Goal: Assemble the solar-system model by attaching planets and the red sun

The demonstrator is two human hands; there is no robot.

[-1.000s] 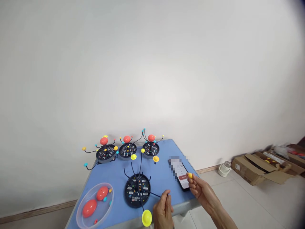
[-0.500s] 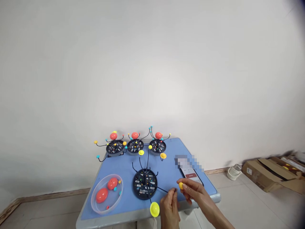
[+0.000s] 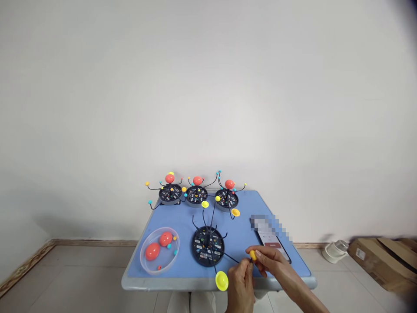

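My left hand is closed round the outer end of a black arm that reaches out from a round black base. Between the fingertips of my right hand is an orange ball, touching or very near the tip of that arm. A yellow ringed ball sits on another arm, just left of my left hand. Smaller yellow balls top two arms at the back; several other arms have bare tips.
Three finished-looking models with red balls stand along the table's back edge. A clear round tray at left holds red, blue and orange balls. A phone lies at right. A cup and cardboard boxes are on the floor.
The orange ball in my right hand has come up to the tip of the arm that my left hand grips. The view has shifted, so the table appears further right.
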